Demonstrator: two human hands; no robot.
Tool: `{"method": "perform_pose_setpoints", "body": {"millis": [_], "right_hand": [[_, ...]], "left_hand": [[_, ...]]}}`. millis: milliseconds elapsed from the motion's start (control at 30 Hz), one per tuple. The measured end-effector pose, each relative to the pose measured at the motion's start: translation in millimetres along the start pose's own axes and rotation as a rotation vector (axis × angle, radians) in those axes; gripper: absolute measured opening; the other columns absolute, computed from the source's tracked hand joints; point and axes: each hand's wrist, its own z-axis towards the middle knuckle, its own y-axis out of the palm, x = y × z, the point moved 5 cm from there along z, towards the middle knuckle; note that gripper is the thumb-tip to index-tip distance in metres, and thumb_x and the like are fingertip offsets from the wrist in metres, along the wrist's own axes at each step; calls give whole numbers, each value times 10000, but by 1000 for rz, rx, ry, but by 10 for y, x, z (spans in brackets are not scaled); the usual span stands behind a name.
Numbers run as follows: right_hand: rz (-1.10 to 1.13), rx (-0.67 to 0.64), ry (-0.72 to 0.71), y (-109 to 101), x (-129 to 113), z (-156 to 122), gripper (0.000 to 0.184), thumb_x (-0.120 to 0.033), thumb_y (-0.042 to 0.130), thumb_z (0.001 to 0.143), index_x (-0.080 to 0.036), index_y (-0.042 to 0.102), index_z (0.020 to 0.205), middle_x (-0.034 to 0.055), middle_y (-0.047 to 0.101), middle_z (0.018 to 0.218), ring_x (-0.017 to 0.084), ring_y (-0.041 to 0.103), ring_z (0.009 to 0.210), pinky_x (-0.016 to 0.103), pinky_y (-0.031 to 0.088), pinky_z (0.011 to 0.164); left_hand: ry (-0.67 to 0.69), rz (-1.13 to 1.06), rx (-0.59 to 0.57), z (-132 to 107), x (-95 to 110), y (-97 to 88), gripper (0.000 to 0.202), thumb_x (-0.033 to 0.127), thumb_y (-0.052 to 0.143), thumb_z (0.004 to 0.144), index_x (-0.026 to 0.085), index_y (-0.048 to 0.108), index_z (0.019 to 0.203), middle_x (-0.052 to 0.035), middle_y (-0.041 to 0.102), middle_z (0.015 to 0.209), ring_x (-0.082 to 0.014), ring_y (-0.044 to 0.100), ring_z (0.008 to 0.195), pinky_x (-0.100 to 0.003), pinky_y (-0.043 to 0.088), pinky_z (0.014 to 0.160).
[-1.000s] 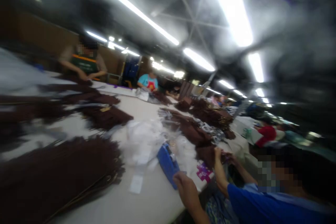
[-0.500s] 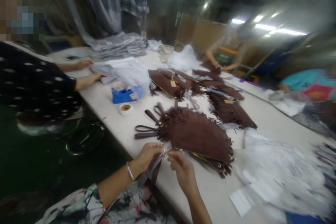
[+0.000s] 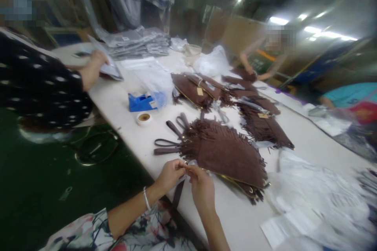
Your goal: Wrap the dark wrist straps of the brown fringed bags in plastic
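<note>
On my feed the left hand (image 3: 169,174) and right hand (image 3: 202,188) now meet fingertip to fingertip at the near table (image 3: 138,141) edge. Half a second ago there was a small gap between them. Both are closed in a pinch on a pale scrap that I take to be clear film (image 3: 180,182), though blur keeps me from being sure. The film trails down from the pinch over a dark strap (image 3: 177,195), which hangs off the table edge just under the hands. Closing that gap reads to me as the grip tightening on the same spot, not a move to a new one. The view has also swung from the hall and its lights a second ago down onto the bench and settled there. The fringed brown bag (image 3: 226,153) has not shifted. It lies flat just beyond the right hand's knuckles, fringe toward me, with its loop handles pointing off to the left. Further out, a tape roll (image 3: 144,118) and a blue dispenser (image 3: 141,102) sit where they were. The co-worker's hand (image 3: 92,68) in the dotted sleeve has come up off the table and is gripping a grey packet (image 3: 110,71). Loose white papers (image 3: 309,204) spread to my right.
</note>
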Motion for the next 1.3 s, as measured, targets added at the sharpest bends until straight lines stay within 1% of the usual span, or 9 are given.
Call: {"method": "perform_pose_setpoints", "body": {"millis": [300,433,533,667,767,933,1033,1167,1300], "right_hand": [[-458,-12,-44,26,-202,-10,319,-71,480,891,-281,660,1049,23,659,868,161,617,755,236,329,626],[-537,-28,-33,38,-239,18,258,-45,487,877,-232,636,973,29,670,858,168,628,753,243,318,612],[-502,-21,-14,31,-233,42,239,-49,478,887,-207,585,1029,37,691,846,167,647,747,235,319,598],[-345,19,71,19,-141,42,199,-128,488,909,-200,514,1093,23,701,803,180,662,696,239,329,571],[-107,103,162,47,-25,-19,162,-248,489,921,-215,512,1077,23,697,829,198,663,712,256,389,600],[315,248,332,204,174,-165,261,-429,545,871,-210,542,1011,61,688,901,194,646,714,285,480,638],[519,306,458,309,272,-225,325,-499,609,808,-205,544,929,36,666,802,176,625,631,269,488,560],[673,310,572,427,361,-264,389,-539,667,736,-183,575,863,16,620,711,173,594,607,238,455,456],[834,252,608,531,388,-258,415,-546,709,680,-157,642,808,-1,584,647,136,524,559,217,425,450]], "left_hand": [[-49,8,-90,-72,128,-17,185,96,623,650,117,685,823,-54,709,803,-183,622,773,-278,458,751],[-78,-39,-118,-75,135,-6,190,147,692,657,116,684,844,-60,712,825,-183,620,769,-277,454,745],[-84,-13,-93,-59,102,0,163,235,722,688,111,682,786,-53,688,745,-164,588,682,-258,429,666],[-53,41,1,-48,69,-20,195,305,693,737,114,668,709,-26,621,637,-138,522,597,-237,366,578],[-56,16,51,-79,42,-21,221,338,668,768,126,649,708,-7,591,630,-123,496,582,-225,346,563],[-48,-6,84,-161,41,23,230,352,630,803,143,620,708,1,571,621,-122,493,572,-222,359,556],[-12,32,107,-184,72,37,188,325,603,820,154,622,745,2,589,646,-131,522,599,-225,388,585],[70,184,151,-205,133,24,157,294,570,842,167,637,779,-4,629,719,-148,554,684,-233,419,653],[159,321,158,-246,217,31,175,295,527,874,183,649,815,-11,660,781,-173,591,762,-256,442,727]]}}
